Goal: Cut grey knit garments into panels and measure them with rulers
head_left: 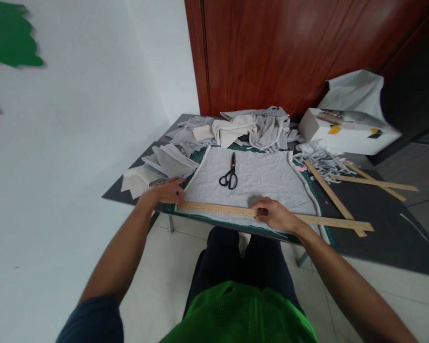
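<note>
Grey cloth [207, 178] laid out, ruler [218, 208] placed, no cut visible along it.
By the worktop [382, 243]'s near edge, the right hand [273, 213] pinches the ruler; the left hand [169, 192], near its left end, I can't read. Scissors [232, 166] lie unheld.

This looks like a small workshop corner for cutting cloth, set up indoors. A dark surface [386, 233] carries a green cutting mat [199, 156] with a sheet of grey fabric [271, 176] spread over it, large black scissors [232, 167] and a long wooden ruler [218, 208] lying on top. More wooden rulers [331, 194], heaped cloth [236, 128] and narrow scraps [318, 159] crowd around. White wall [75, 119], reddish-brown wood panelling [271, 52] and pale floor tiles [157, 286] enclose it; whether home or business premises cannot be told.
</note>
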Available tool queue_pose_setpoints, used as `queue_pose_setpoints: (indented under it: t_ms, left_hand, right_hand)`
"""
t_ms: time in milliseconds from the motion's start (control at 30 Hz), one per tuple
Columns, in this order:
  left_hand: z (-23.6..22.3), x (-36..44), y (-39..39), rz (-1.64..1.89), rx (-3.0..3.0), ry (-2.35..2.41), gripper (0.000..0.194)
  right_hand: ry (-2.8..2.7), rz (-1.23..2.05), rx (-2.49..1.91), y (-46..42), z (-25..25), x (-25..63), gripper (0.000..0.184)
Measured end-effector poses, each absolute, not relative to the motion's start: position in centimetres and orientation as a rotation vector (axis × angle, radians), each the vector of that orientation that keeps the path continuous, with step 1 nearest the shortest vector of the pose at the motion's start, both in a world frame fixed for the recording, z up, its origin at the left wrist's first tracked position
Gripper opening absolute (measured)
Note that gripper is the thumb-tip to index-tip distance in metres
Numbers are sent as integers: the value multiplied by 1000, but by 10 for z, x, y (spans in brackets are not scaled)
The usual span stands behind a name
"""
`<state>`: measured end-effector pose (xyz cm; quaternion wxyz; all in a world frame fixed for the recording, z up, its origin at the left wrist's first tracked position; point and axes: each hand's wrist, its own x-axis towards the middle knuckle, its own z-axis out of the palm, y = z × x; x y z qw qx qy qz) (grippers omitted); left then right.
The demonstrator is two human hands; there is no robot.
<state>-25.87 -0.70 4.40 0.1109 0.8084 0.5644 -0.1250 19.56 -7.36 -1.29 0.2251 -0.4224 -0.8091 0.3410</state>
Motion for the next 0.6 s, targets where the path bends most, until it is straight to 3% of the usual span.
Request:
queue_pose_setpoints:
  t_ms: [333, 600]
  left_hand:
    - [49, -265, -16, -456, 2244, 1635, 35]
    - [47, -268, -16, -466, 2266, 1619, 42]
  right_hand:
    - [-2241, 946, -1161, -76, -12, 195, 22]
    - [-2253, 1042, -1155, -83, -6, 186, 23]
